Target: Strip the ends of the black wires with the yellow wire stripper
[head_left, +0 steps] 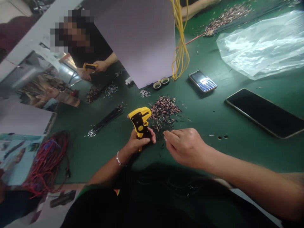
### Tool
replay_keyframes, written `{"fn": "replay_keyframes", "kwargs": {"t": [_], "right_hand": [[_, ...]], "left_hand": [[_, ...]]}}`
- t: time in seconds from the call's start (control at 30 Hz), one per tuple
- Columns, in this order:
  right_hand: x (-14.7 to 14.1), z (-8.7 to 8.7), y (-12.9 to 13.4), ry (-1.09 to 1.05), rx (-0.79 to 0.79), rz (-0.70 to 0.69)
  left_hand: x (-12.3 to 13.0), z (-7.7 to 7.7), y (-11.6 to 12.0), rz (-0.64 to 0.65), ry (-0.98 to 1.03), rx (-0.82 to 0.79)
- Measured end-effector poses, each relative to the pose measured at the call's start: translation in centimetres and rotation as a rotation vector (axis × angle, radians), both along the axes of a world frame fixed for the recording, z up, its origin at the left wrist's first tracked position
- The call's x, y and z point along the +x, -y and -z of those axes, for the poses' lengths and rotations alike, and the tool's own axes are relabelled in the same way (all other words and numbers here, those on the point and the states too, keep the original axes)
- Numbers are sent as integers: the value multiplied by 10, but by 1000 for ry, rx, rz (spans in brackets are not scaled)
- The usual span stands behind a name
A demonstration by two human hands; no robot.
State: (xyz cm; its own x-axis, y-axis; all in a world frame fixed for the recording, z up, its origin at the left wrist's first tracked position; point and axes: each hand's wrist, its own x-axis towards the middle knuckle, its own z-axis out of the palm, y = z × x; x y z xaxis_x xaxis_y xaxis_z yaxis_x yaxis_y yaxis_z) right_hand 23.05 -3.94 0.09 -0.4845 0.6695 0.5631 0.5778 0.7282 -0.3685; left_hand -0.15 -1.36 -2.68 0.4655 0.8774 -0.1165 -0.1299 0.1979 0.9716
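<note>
My left hand (136, 142) is wrapped round the handle of a yellow and black wire stripper (141, 123), its head pointing up and away from me. To the right of it, my right hand (182, 145) pinches a thin wire (208, 136); a pale bare end of it sticks out on the right, past the knuckles. The wire and the stripper are apart. Just beyond both hands lies a heap of short black and copper-coloured wire offcuts (165, 109). On the left a bundle of black wires (104, 122) with pale ends rests on the green table (204, 107).
A keypad phone (203, 81) and a smartphone (266, 113) lie to the right, near clear plastic sheeting (263, 44). Yellow wires (181, 41) hang by a pale panel (142, 38), two tape rolls (161, 83) at its foot. Red wire coils (48, 161) lie left. Another person's hands (101, 66) hold a similar tool.
</note>
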Motion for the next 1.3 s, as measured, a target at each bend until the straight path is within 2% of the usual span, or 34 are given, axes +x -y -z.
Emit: {"fn": "replay_keyframes", "kwargs": {"t": [0.37, 0.57, 0.87, 0.97, 1.1, 1.3], "right_hand": [[-3, -1, 3, 30, 25, 10], [-5, 0, 4, -9, 19, 14], [0, 10, -5, -152, -57, 26], [1, 12, -9, -192, -87, 25], [1, 12, -9, -212, -84, 0], [2, 10, -8, -201, -63, 37]], "left_hand": [[2, 3, 3, -125, -75, -1], [6, -1, 4, -174, -100, -14], [7, -7, 3, -142, 10, -131], [5, -7, 1, -90, 51, -169], [0, -4, -2, -20, 115, -141], [-3, -7, -6, 57, 128, -87]]}}
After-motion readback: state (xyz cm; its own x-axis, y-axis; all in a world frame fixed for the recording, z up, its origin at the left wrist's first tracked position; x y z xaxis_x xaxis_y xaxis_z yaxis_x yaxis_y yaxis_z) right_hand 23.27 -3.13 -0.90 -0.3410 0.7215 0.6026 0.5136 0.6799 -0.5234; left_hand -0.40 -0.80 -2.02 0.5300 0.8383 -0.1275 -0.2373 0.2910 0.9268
